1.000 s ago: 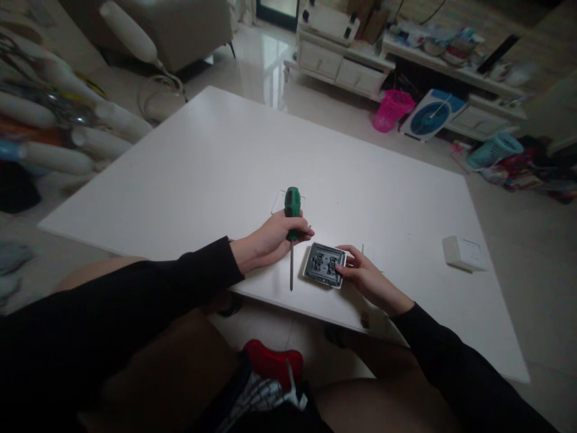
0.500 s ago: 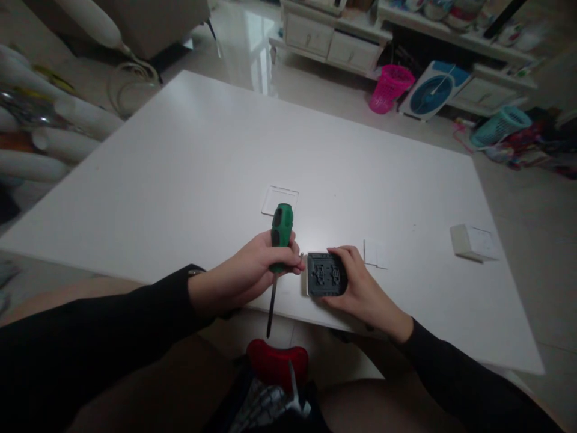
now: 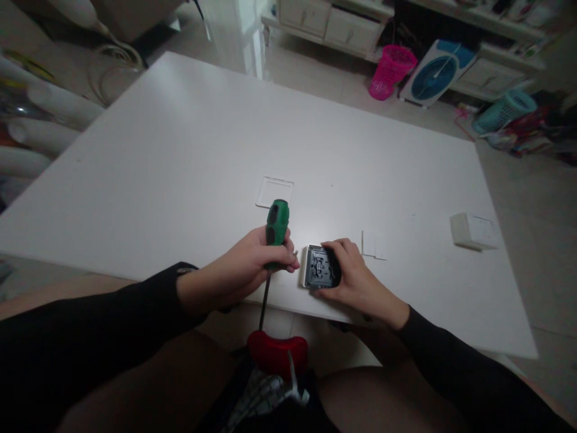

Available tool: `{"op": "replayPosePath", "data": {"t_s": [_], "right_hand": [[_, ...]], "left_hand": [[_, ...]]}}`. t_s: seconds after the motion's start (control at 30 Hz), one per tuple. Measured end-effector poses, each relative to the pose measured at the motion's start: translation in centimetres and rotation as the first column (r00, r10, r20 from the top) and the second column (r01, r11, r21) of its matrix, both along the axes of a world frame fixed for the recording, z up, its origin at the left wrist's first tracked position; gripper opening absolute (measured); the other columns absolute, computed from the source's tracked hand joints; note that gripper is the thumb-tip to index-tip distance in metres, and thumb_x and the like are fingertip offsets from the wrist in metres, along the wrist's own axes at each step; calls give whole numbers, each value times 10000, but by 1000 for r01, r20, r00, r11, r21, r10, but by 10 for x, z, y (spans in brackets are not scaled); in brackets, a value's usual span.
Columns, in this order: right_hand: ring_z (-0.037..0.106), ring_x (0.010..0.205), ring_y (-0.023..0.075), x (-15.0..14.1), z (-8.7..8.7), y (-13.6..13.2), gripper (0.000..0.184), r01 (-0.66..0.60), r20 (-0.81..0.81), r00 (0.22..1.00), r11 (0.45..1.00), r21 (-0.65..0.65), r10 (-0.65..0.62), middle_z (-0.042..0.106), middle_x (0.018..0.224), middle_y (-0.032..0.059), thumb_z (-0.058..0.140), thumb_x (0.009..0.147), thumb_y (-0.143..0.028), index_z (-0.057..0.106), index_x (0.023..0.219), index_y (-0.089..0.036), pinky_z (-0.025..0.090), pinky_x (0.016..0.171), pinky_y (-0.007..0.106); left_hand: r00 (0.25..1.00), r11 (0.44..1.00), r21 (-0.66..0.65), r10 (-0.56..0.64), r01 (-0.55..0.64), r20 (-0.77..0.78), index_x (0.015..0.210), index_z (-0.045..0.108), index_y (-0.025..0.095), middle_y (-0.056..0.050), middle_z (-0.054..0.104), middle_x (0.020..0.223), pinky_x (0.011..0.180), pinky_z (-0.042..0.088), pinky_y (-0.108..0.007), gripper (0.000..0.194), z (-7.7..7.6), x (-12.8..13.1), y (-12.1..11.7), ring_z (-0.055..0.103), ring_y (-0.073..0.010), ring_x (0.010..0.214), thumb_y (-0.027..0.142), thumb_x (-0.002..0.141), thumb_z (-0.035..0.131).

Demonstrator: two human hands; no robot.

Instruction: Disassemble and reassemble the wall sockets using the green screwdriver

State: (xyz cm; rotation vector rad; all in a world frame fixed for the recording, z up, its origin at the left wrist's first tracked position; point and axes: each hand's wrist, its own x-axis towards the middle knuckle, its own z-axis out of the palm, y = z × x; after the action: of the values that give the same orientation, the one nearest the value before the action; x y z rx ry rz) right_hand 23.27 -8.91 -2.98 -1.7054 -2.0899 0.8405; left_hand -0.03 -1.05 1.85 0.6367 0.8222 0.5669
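Observation:
My left hand (image 3: pixel 246 269) is closed round a green-handled screwdriver (image 3: pixel 276 224), whose dark shaft points down past the near edge of the white table (image 3: pixel 180 150). A small screw seems pinched at its fingertips. My right hand (image 3: pixel 356 278) grips a square switch module (image 3: pixel 318 267), grey back side up, resting on the table near the front edge. The two hands are a few centimetres apart.
A clear square cover plate (image 3: pixel 274 192) lies beyond the screwdriver. Small white rocker pieces (image 3: pixel 374 245) lie right of the module. A white box (image 3: pixel 473 231) sits at the right. A red object (image 3: pixel 277 353) rests on my lap. Baskets and a fan stand on the floor behind.
The left hand lifted the screwdriver and drew it back toward the table edge. The right hand moved from the module's side to over it, and turned it squarer to the edge.

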Motion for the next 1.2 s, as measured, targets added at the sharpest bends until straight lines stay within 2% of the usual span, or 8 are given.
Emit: {"op": "replayPosePath", "data": {"t_s": [0.2,0.4,0.6,0.77,1.0,1.2], "right_hand": [[537,1338,407,-6,-4,4,935,-10,47,999,999,37,8,589,1427,151,916,671,-512,430,1435,-278,439,1079,611],[625,1204,366,-13,-5,8,763,-47,58,997,996,73,43,661,1305,141,845,722,-447,492,1367,-241,479,1013,541],[638,1102,354,-13,0,10,665,-108,52,993,988,114,103,669,1230,152,839,728,-426,535,1284,-221,519,922,501],[641,1086,342,-14,0,9,649,-111,13,994,984,140,110,678,1219,136,851,750,-431,541,1288,-244,522,909,494],[641,1091,334,-14,-2,10,652,-76,-36,996,991,114,81,682,1208,122,885,750,-471,551,1264,-248,523,919,492],[639,1083,338,-15,-1,11,647,-83,-10,996,989,121,84,674,1196,131,877,746,-456,551,1258,-232,526,906,489]], "left_hand": [[1000,1000,13,-14,14,-13,708,591,175,49,626,621,664,422,-272,257,1,-1,0,566,-112,612,113,570,799],[999,1000,7,-30,30,-42,720,582,181,58,619,613,652,416,-274,269,1,-1,0,567,-113,603,128,564,794],[998,999,15,-29,29,-56,727,586,181,56,622,618,653,420,-276,265,0,-1,0,573,-111,609,126,570,793],[998,998,40,-36,38,-59,722,604,173,45,627,628,657,423,-281,231,1,-1,0,582,-116,618,123,589,786],[996,997,71,-37,43,-87,701,593,173,40,628,619,656,411,-283,237,2,-1,0,578,-120,620,131,572,787],[992,993,104,-52,63,-113,728,582,183,46,615,608,669,424,-299,261,-1,-1,0,573,-130,615,130,571,783]]}}
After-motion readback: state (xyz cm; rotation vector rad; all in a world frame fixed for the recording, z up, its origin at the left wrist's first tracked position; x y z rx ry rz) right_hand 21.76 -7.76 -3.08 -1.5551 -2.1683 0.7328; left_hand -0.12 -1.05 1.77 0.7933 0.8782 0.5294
